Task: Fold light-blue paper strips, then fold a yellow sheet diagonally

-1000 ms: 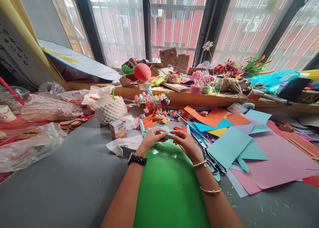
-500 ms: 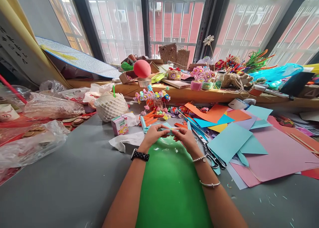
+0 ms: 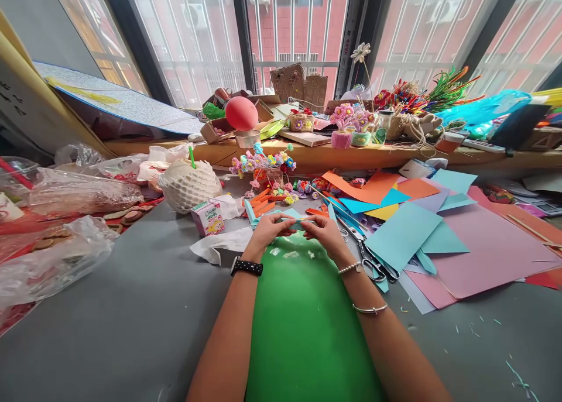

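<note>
Between my two hands a small piece of light blue paper [image 3: 297, 225] is pinched, one end in each. My left hand [image 3: 268, 233], with a black dotted watch strap at the wrist, grips it with thumb and fingers. On the other side my right hand [image 3: 325, 236] pinches it too, the wrist wearing a beaded bracelet and a bangle. Fingers hide much of the paper. Beneath both hands and forearms a large green balloon [image 3: 309, 320] lies, with bits of clear tape on its top. Behind the hands are orange paper strips [image 3: 260, 204].
Scissors [image 3: 373, 270] and coloured paper sheets [image 3: 487, 256] lie to the right. At left stand a pink drink carton [image 3: 208, 218], a netted coconut [image 3: 189, 186] and plastic bags [image 3: 83, 191]. Craft flowers [image 3: 263, 163] stand behind. A red balloon [image 3: 241, 113] sits by the window.
My view has shifted slightly, so the background sits a little further left and higher. Both hands keep hold of the paper, their fingers slightly changed in pose.
</note>
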Motion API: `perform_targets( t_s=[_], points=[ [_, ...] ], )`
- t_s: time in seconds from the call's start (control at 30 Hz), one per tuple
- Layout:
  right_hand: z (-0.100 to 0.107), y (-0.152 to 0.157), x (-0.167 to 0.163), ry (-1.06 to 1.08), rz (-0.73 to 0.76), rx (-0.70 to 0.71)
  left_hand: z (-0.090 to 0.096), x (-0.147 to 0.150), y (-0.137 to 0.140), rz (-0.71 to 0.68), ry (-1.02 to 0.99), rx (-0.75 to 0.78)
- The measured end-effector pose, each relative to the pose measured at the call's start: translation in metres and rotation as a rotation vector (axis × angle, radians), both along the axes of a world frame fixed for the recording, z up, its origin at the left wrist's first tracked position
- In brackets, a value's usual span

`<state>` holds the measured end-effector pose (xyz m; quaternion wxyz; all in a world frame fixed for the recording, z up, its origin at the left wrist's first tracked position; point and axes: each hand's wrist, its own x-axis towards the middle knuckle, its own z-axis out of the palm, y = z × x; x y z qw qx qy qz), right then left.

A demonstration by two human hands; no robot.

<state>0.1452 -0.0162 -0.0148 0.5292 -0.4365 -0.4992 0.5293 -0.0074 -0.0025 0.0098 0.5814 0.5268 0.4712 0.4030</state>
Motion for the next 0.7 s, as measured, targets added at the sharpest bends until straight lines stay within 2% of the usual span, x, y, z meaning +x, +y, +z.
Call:
perform_targets(
  t_s=[0.23, 0.53, 0.7],
  points=[
    [0.0020, -0.0011, -0.0007, 0.034, -0.004, -0.070, -0.0016, 0.0004, -0.0013, 0.011, 0.028, 0.058],
    [-0.0017, 0.0015, 0.0017, -0.168, -0.079, 0.085, -0.0032, 0.0008, -0.0004, -0.071, 0.031, 0.028],
    [-0.0004, -0.0005, -0.0010, -0.240, -0.114, 0.170, -0.0064, 0.0017, 0.0008, -0.020, -0.001, 0.032]
  ],
)
